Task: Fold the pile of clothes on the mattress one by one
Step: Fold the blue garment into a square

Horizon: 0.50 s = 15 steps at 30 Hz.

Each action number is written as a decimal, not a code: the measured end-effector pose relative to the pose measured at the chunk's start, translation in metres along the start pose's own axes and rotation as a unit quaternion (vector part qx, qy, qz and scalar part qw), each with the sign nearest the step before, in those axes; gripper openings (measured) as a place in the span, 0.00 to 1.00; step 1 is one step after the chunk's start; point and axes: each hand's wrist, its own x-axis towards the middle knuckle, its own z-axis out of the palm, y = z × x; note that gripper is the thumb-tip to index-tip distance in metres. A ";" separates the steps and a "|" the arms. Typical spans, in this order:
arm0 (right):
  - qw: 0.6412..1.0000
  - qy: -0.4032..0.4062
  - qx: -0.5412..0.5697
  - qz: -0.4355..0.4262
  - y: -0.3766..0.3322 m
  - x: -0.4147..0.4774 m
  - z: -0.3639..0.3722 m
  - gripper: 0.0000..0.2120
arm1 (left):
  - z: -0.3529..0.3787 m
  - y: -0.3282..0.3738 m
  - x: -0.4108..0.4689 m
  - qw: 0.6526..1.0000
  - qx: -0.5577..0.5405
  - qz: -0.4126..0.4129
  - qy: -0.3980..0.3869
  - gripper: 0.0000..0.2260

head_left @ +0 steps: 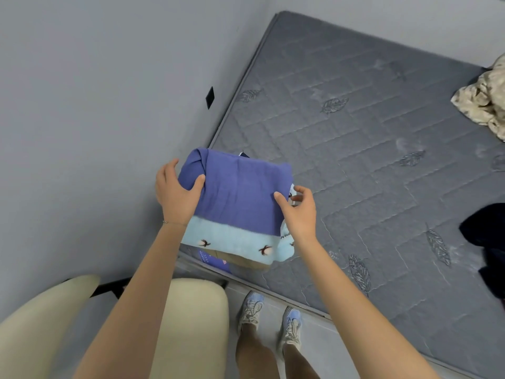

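A folded purple and light blue garment with small embroidered figures lies at the near left corner of the grey quilted mattress, on top of other folded clothes whose beige and blue edges peek out beneath. My left hand grips its left edge, thumb on top. My right hand holds its right edge, thumb on the purple cloth and fingers curled at the side. A crumpled beige garment and a dark garment lie unfolded at the mattress's right side.
A grey wall runs along the mattress's left edge, with a small black square on it. A cream rounded chair or cushion stands at the bottom left. My feet in blue and beige sneakers stand on the floor by the mattress's near edge.
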 end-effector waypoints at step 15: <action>0.919 0.079 -0.366 -0.126 0.001 -0.013 -0.124 0.35 | 0.083 0.124 -0.072 0.899 0.213 0.336 -0.180 0.33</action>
